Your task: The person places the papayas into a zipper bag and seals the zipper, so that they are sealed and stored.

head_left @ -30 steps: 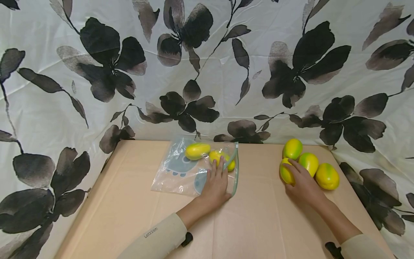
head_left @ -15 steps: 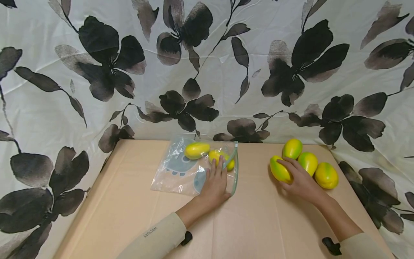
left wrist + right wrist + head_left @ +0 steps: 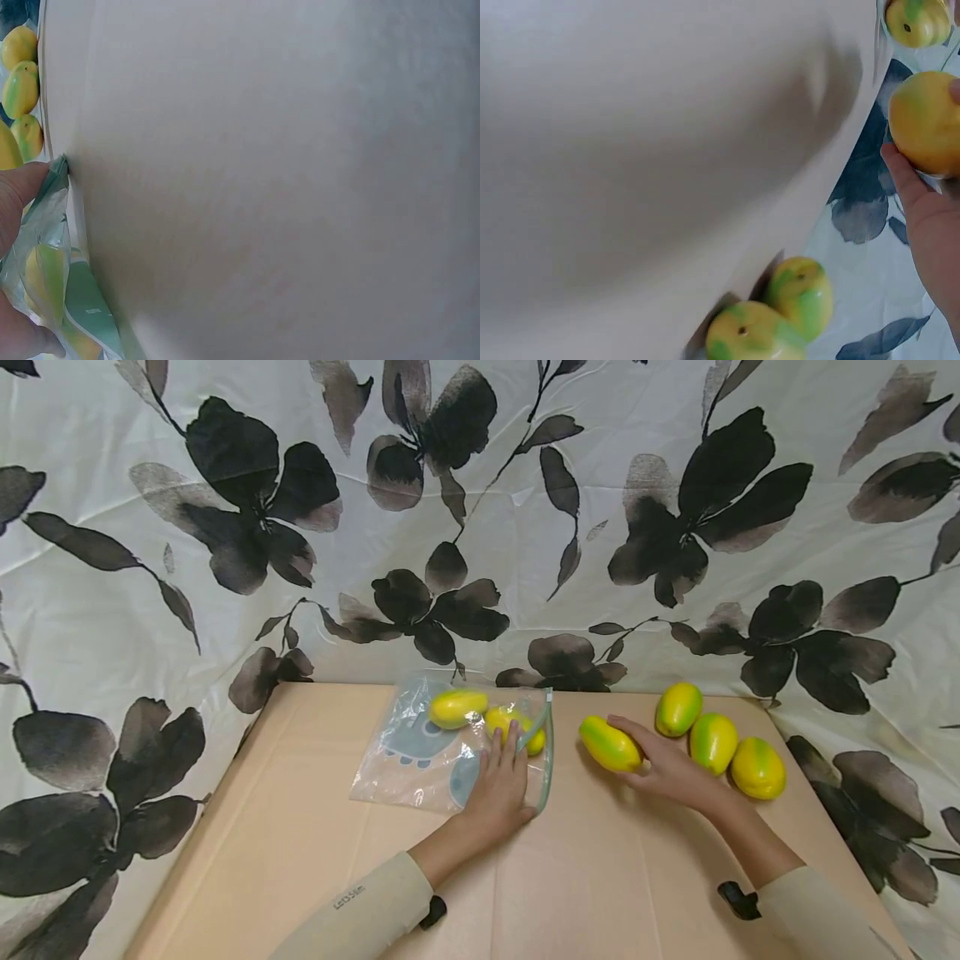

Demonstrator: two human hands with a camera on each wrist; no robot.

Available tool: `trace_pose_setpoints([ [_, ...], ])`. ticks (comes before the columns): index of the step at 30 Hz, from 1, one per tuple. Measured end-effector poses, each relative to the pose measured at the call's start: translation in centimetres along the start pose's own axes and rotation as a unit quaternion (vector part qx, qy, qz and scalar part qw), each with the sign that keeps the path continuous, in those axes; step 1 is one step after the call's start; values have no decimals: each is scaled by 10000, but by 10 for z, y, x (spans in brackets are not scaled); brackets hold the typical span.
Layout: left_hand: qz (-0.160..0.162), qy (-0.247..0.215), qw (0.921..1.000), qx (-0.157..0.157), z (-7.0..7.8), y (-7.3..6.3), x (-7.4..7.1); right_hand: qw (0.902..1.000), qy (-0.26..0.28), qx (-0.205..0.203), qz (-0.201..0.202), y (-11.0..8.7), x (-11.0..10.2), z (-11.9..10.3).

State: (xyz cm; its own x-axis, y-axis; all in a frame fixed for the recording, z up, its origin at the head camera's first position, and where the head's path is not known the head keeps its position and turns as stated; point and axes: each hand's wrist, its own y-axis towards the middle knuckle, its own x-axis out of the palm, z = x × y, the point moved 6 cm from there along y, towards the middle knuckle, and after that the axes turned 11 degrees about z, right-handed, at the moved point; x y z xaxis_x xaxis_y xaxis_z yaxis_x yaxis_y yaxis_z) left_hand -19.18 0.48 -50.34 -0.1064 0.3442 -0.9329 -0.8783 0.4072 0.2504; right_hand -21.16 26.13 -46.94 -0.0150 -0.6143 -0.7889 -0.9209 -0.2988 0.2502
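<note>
In the head view my left hand (image 3: 501,785) holds the open edge of a clear zip bag (image 3: 420,785) with a blue-grey print. Its thumb and fingertips (image 3: 30,337) are on the bag's mouth in the left wrist view. Two yellow mangoes (image 3: 457,709) lie inside the bag, the right one partly covered by the fingers. My right hand (image 3: 667,768) grips a yellow-green mango (image 3: 609,743) between thumb and fingers, to the right of the bag and apart from it. The right wrist view shows this mango (image 3: 922,124) partly cut off by the frame edge.
Three more mangoes (image 3: 713,743) sit together at the right rear of the cardboard-coloured tabletop (image 3: 570,868), behind and beside my right hand. A white cloth with dark flowers (image 3: 555,568) hangs behind the table and down its sides.
My right hand has drawn one mango away from the group at the right and carried it left towards the bag. The left hand and the bag have stayed in place.
</note>
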Motion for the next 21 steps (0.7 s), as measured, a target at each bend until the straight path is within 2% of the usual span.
trace_pose_setpoints([
  [6,-33,27,10000,41,0,0,0,9996,77,-216,-151,15,9,-11],
  [13,-30,77,10000,35,-2,-2,2,9977,340,-55,-586,26,22,-13],
  [21,-57,123,9999,8,-3,-2,3,9967,410,18,-703,34,31,-12],
])
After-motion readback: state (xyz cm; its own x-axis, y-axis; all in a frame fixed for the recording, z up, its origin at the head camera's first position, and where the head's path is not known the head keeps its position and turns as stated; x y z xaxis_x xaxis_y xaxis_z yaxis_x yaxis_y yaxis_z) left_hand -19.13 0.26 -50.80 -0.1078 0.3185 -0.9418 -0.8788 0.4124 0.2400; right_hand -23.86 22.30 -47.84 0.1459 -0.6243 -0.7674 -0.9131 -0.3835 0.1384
